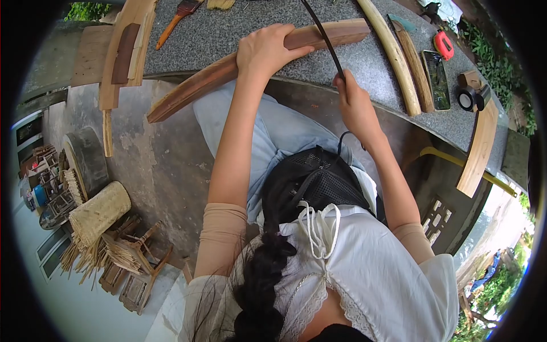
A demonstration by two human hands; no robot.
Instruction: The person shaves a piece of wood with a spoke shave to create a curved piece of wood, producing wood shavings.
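While both hands work at the desk edge, these are the things in view.
Left hand (265,51): fingers curled down over a curved plank (228,69), pressing it flat on the desk (239,28).
Right hand (354,105): fingers closed round the lower end of a thin dark strip (322,35) that rises past the plank.
Plank: long, bowed, reddish-brown wood, smooth; its right end lies on the desk, its left end juts out beyond the rim.
Desk: speckled grey stone with a rounded rim.
Basket (99,214): woven, pale straw colour, lying on its side on the floor; I cannot tell what it holds. Loose straw-coloured slats (94,256) lie just below it.
Pale stave (390,54): long, curved, cream-coloured, beside a rougher brown one (415,65).
Brush (176,20): orange handle, dark bristles, at the far side of the desk.
Phone (436,80): flat, glossy, next to the staves.
Tape (444,44): small, red, near the far rim.
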